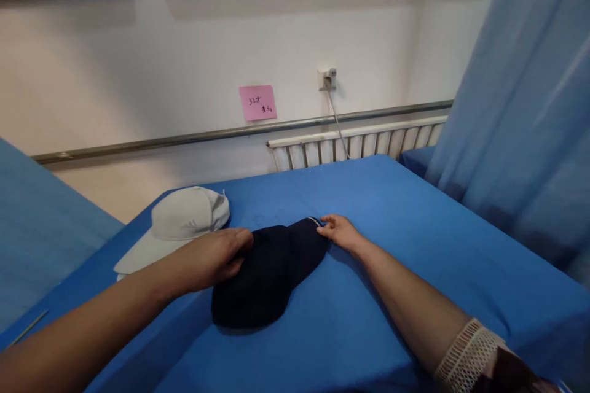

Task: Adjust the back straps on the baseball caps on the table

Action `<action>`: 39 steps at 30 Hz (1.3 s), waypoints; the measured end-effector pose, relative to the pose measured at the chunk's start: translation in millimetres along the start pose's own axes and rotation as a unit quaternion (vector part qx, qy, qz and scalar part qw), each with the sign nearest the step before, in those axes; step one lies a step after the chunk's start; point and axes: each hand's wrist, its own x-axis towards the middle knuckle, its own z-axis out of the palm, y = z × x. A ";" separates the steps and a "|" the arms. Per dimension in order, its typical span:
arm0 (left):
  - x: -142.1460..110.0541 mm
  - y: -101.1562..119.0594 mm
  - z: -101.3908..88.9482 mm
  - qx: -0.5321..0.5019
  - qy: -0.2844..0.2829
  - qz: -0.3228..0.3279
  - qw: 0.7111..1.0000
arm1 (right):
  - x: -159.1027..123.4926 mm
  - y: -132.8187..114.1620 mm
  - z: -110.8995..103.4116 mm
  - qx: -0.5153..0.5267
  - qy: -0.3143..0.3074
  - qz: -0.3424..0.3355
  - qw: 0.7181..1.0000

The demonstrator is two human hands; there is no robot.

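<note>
A dark baseball cap [262, 276] lies on the blue-covered table [369, 313], its brim pointing to the upper right. My left hand [221, 258] grips the far left edge of its crown, thumb and fingers closed on the fabric. At the brim's tip, beside some small white lettering, my right hand [338, 230] pinches the edge between thumb and fingers. Just behind my left hand sits a light grey baseball cap [179, 215] with a small logo, its brim toward the lower left and partly hidden by my forearm.
Blue curtains hang at the left [41, 227] and right [520, 116]. Behind the table are a white radiator [359, 144], a metal rail [198, 137] and a wall socket [327, 79] with a plugged-in cord. A pink note [257, 102] is on the wall. A thin stick [28, 327] lies at the left.
</note>
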 end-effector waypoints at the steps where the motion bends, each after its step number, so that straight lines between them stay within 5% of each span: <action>1: -0.8 -1.3 -2.9 0.007 0.005 -0.003 1.000 | -1.0 -1.4 -0.7 0.006 -0.007 0.006 1.000; 10: 2.0 -9.4 -41.5 0.028 0.157 -0.012 0.987 | -11.4 -13.1 -13.0 0.138 -0.059 0.037 0.988; 15: 20.5 -6.9 -52.5 0.072 0.215 0.020 0.974 | -14.9 -22.5 -23.9 0.306 -0.100 0.122 0.939; 18: 37.0 -2.7 -60.4 0.131 0.187 0.063 0.972 | -15.7 -27.0 -33.2 0.366 -0.088 0.178 0.909; 25: 89.8 -14.6 -67.7 0.202 0.100 0.145 0.963 | -25.1 -23.6 -63.2 0.371 -0.046 0.194 0.907; 39: 179.1 -23.9 -42.8 0.278 0.125 0.183 0.935 | -22.9 -5.0 -70.9 0.370 0.125 0.184 0.902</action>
